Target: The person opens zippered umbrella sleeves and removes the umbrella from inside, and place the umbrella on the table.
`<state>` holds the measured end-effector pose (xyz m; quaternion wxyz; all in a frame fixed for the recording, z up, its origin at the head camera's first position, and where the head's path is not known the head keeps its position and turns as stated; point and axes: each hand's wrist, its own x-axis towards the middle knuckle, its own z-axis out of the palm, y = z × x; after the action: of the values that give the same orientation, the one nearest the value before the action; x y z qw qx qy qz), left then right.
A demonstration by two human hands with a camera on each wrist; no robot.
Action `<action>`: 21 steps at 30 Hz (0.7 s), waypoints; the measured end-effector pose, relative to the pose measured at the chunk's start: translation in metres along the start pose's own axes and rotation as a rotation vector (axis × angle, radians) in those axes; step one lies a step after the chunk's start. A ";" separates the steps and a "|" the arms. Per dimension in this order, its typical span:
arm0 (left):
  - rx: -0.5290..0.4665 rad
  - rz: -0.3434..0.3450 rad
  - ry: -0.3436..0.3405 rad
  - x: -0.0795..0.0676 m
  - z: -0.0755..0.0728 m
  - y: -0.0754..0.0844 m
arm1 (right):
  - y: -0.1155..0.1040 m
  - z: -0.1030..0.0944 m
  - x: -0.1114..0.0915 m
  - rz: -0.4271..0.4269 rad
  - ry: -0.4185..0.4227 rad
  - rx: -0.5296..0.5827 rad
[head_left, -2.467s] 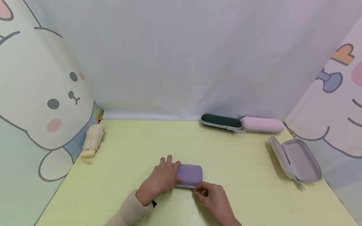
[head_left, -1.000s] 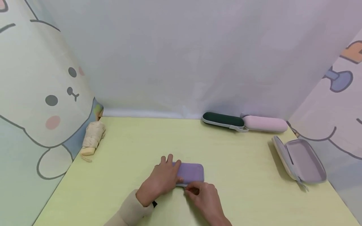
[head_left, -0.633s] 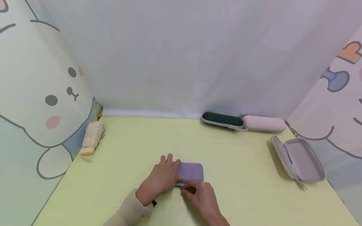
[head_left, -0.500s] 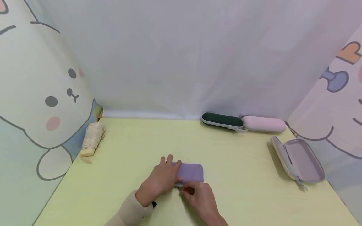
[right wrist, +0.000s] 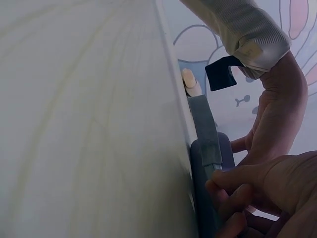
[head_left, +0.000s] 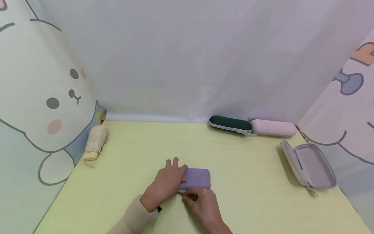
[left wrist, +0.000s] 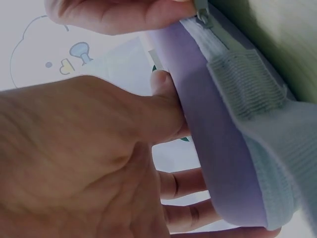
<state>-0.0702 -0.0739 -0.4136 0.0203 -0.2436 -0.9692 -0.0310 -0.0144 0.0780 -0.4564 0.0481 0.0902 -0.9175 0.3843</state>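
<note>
A small purple zip case (head_left: 197, 178) lies flat on the table, with a pale zip band along its side. My left hand (head_left: 166, 183) rests across its left part with fingers spread, pressing from above; that end is hidden in the head view. In the left wrist view the left thumb (left wrist: 166, 106) touches the case's top. At the case's near side, my right hand (head_left: 203, 204) pinches the zipper pull (left wrist: 203, 14) between thumb and forefinger. A ribbed fabric strap (left wrist: 247, 82) sticks out from the zip side close by.
A dark green case (head_left: 230, 123) and a pink case (head_left: 273, 127) lie along the back edge. Far right, a grey-lilac case (head_left: 314, 165) stands unzipped and spread open. A cloth-wrapped bundle (head_left: 96, 140) lies at the left edge of the yellow table (head_left: 140, 146).
My right hand has slid left along the near side of the purple case, bringing the zipper pull toward my left hand. The left hand keeps its place on the case.
</note>
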 end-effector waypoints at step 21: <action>-0.019 -0.017 -0.013 -0.001 0.000 0.001 | -0.003 0.007 0.001 -0.018 -0.036 0.019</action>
<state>-0.0690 -0.0730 -0.4132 0.0113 -0.2358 -0.9710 -0.0389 -0.0144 0.0704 -0.4592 0.0341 0.1060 -0.9137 0.3907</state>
